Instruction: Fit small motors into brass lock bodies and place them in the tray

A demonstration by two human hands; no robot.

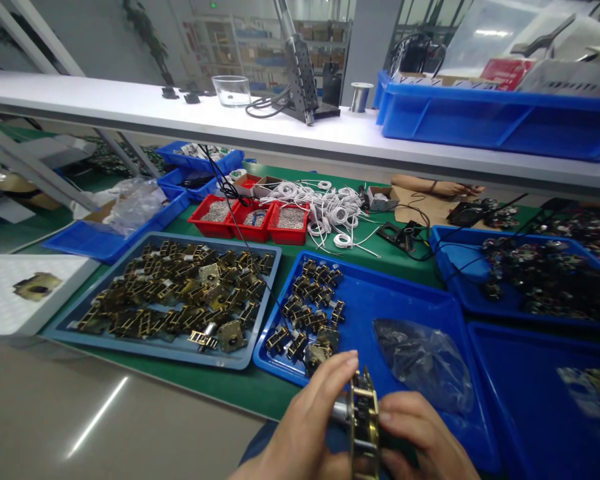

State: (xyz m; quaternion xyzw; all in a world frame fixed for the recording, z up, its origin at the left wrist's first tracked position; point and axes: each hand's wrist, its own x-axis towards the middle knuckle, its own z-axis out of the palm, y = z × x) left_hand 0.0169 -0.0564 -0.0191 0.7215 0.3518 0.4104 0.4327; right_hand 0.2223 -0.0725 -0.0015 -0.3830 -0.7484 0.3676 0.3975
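Between my two hands, low in the head view, is a brass-coloured metal assembly (364,417) with plates, posts and a silvery cylinder on its left side. My left hand (305,423) grips it from the left, the index finger reaching along its upper edge. The fingers of my right hand (417,427) press against its right face. Just beyond, a blue tray (360,287) holds several similar brass assemblies (313,300) at its left and a clear plastic bag with dark contents (423,363) at its right.
A grey-blue tray (240,362) full of brass assemblies lies left. Behind are red bins (287,233) of small metal parts and coiled white cables (337,207). A white shelf (145,110) spans above, bearing a large blue bin (480,123). Another person's arm (425,185) shows beyond.
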